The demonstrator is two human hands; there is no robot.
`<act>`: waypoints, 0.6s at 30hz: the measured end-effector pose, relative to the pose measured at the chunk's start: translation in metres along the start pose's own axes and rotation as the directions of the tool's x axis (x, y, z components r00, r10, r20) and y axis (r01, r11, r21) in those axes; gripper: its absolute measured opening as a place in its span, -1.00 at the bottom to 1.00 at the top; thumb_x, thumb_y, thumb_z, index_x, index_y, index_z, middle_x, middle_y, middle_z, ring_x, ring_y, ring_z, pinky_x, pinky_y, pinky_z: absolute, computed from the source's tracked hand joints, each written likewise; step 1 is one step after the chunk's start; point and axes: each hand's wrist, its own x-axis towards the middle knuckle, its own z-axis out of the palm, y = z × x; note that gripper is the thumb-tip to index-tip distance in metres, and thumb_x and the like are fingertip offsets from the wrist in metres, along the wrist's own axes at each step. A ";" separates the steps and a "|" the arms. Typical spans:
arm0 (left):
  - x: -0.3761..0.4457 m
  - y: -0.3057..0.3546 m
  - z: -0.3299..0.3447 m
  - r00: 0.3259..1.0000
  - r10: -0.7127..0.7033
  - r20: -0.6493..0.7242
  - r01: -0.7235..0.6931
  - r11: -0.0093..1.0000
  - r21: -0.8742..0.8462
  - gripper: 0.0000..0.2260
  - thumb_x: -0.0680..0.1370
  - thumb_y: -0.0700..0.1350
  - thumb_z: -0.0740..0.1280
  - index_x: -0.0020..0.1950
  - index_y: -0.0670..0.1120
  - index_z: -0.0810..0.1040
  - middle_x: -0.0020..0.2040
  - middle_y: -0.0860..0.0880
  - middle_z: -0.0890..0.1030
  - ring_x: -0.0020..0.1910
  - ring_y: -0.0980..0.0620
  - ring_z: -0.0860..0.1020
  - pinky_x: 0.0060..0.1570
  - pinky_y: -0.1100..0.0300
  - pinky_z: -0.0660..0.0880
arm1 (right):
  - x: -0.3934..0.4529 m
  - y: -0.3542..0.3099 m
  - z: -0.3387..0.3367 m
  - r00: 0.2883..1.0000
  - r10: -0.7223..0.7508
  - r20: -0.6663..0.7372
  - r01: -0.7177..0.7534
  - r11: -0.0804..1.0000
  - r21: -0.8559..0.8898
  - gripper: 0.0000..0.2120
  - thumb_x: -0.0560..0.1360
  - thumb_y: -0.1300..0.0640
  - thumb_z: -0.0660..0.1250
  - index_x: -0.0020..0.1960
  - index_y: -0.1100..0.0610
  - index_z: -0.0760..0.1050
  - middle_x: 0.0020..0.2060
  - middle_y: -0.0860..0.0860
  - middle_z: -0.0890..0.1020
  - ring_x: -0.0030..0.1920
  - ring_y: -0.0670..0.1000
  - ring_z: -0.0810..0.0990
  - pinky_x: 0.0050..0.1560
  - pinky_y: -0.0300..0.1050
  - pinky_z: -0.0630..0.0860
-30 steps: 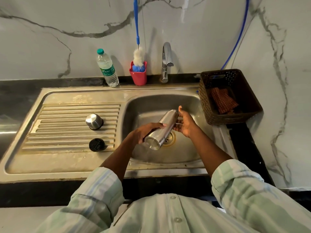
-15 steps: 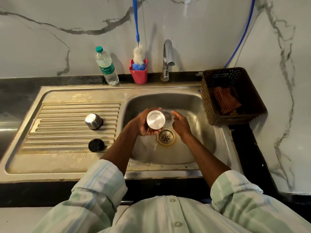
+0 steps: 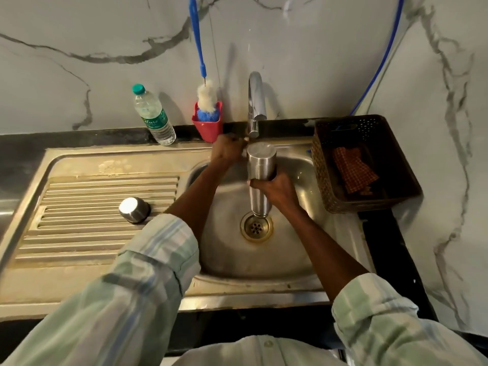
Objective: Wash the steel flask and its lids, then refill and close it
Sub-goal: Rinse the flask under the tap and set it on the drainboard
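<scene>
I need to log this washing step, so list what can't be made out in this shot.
- Black inner lid: not seen on the drainboard; the left sleeve may cover it.
- Flask mouth: faces down toward the drain, so its inside is hidden.
- Left hand: motion-blurred at the tap base; what it touches is unclear.
- Water flow: too faint to tell.

The steel flask [image 3: 260, 165] stands inverted, base up, neck over the drain below the grip. A steel lid [image 3: 134, 209] rests far left.

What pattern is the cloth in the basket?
The cloth in the brown basket is orange-red checked; the head view shows it.
</scene>
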 end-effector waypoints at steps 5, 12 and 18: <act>0.026 0.032 0.008 0.970 0.237 -0.058 -0.240 0.970 -0.039 -0.74 0.56 -0.05 0.45 0.13 -0.21 0.66 -0.07 -0.04 0.67 -0.14 0.07 0.63 -0.07 0.18 0.59 | 0.026 -0.002 0.002 0.999 0.051 -0.011 -0.051 0.999 0.006 -0.37 0.29 0.03 0.61 0.29 0.11 0.47 0.14 0.05 0.64 0.06 0.00 0.60 -0.01 -0.14 0.48; 0.045 0.027 0.021 0.922 0.329 -0.205 -0.310 0.943 0.121 -0.88 0.54 -0.21 0.44 -0.12 -0.27 0.68 -0.28 -0.06 0.59 -0.31 0.06 0.52 -0.46 0.44 0.32 | 0.045 -0.001 0.004 0.999 0.047 -0.012 -0.047 0.999 0.016 -0.37 0.28 0.05 0.62 0.28 0.12 0.47 0.13 0.05 0.64 0.07 0.01 0.60 0.00 -0.14 0.47; 0.054 0.010 0.017 0.963 0.205 -0.173 -0.225 0.969 -0.102 -0.89 0.52 -0.22 0.41 -0.19 -0.12 0.70 -0.37 0.09 0.63 -0.44 0.26 0.54 -0.37 0.34 0.46 | 0.050 -0.001 0.009 1.000 -0.005 0.010 0.005 1.000 -0.009 -0.33 0.27 0.05 0.62 0.29 0.12 0.43 0.16 0.06 0.61 0.11 0.05 0.59 0.12 -0.02 0.54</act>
